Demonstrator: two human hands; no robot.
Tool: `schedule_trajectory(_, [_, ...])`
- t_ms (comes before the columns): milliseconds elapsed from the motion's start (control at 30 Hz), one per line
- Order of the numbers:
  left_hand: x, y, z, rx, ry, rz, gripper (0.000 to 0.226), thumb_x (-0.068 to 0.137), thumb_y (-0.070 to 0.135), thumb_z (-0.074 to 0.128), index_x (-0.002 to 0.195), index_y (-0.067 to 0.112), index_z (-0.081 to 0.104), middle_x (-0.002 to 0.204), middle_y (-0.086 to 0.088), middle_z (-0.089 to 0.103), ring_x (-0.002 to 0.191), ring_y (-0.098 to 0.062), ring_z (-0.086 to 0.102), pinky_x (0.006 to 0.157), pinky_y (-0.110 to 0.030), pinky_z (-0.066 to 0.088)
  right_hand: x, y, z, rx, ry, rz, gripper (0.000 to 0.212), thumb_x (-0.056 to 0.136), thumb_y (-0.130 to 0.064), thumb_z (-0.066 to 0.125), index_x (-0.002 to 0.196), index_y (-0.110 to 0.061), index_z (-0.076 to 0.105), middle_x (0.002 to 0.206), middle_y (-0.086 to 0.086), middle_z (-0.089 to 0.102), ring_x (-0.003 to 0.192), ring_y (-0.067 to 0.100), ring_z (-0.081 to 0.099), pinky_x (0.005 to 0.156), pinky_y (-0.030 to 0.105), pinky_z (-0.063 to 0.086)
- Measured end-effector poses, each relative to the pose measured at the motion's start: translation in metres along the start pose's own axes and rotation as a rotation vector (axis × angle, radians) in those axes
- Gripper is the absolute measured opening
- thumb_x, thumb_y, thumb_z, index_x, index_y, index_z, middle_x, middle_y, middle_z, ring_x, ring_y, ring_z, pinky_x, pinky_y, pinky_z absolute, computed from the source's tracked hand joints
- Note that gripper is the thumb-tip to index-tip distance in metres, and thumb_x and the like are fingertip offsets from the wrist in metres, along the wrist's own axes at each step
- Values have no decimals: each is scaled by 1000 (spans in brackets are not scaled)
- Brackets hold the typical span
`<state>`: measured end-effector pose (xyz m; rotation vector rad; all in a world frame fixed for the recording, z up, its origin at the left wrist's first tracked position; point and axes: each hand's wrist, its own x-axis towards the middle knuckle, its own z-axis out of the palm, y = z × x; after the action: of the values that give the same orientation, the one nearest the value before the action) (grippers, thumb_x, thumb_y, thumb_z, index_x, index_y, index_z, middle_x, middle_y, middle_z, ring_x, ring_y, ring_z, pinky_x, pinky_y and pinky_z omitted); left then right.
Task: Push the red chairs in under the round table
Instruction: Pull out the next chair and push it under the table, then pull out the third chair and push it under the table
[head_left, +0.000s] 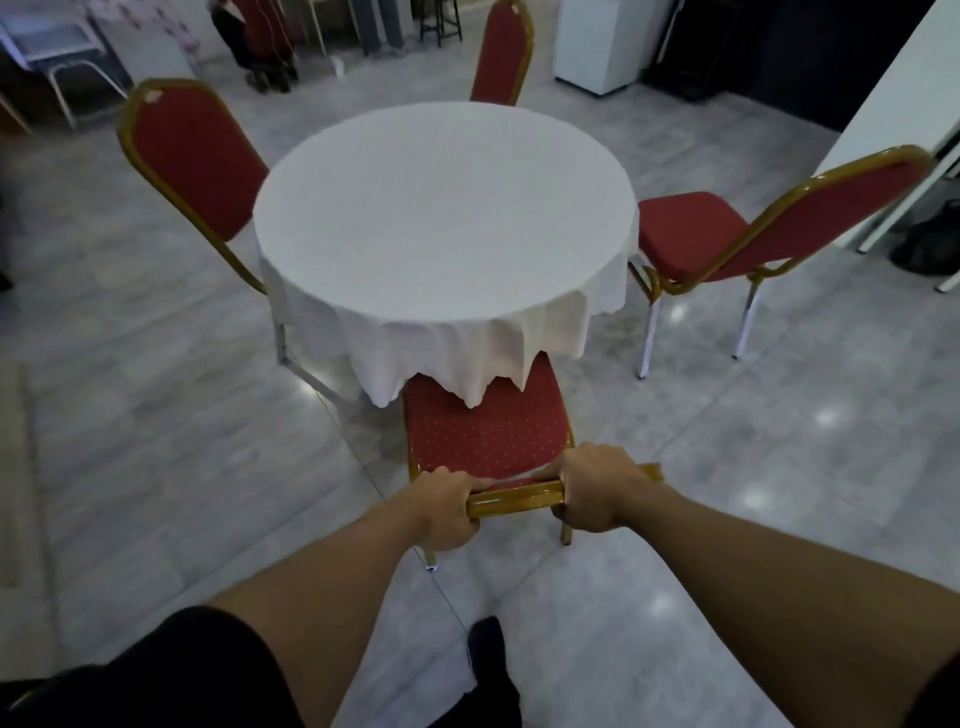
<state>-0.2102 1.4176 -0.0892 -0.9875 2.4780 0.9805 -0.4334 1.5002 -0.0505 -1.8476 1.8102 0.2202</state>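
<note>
A round table (441, 218) under a white cloth stands in the middle of the floor. Right in front of me is a red chair (483, 431) with a gold frame, its seat partly under the hanging cloth. My left hand (447, 512) and my right hand (597, 491) both grip the top of its backrest. Another red chair (195, 156) sits close against the table on the left, and a third (501, 52) is at the far side. The right-hand chair (691, 234) stands pulled out, its seat fully showing.
A white cabinet (597, 47) stands at the back right, a white panel (893, 104) at the right edge with a dark bag (930, 244) beside it. A metal-framed bed or bench (57, 57) is at the back left. My foot (488, 654) is on the glossy tiled floor.
</note>
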Motion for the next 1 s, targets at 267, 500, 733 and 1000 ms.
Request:
schedule_trajectory(267, [62, -26, -72, 38, -13, 4, 43, 87, 18, 55, 119, 43, 69, 85, 6, 71, 85, -22, 65, 78, -30, 41, 85, 22, -51, 11, -21, 11, 41, 83, -24, 58, 112, -47, 75, 74, -11, 69, 74, 14, 66, 60, 28, 41])
schedule_trajectory(500, [76, -45, -81, -17, -72, 115, 42, 80, 29, 54, 120, 32, 67, 86, 9, 72, 79, -15, 68, 76, -35, 55, 103, 31, -55, -93, -32, -65, 25, 93, -38, 57, 115, -39, 67, 85, -9, 68, 78, 14, 65, 78, 35, 58])
schedule_trajectory(733, [79, -26, -106, 87, -186, 70, 78, 76, 92, 52, 122, 31, 65, 95, 3, 76, 80, -16, 70, 78, -36, 56, 101, 37, -70, 64, -174, -107, 60, 77, -85, 63, 111, -36, 69, 95, -11, 74, 84, 12, 66, 85, 38, 58])
schedule_trajectory(1000, [129, 55, -181, 159, 7, -69, 89, 90, 83, 45, 161, 29, 39, 161, -4, 50, 145, -30, 49, 117, -43, 38, 78, 99, -145, 179, -78, 60, 114, 67, -101, 49, 155, -30, 50, 155, 3, 57, 140, 27, 53, 112, 44, 43])
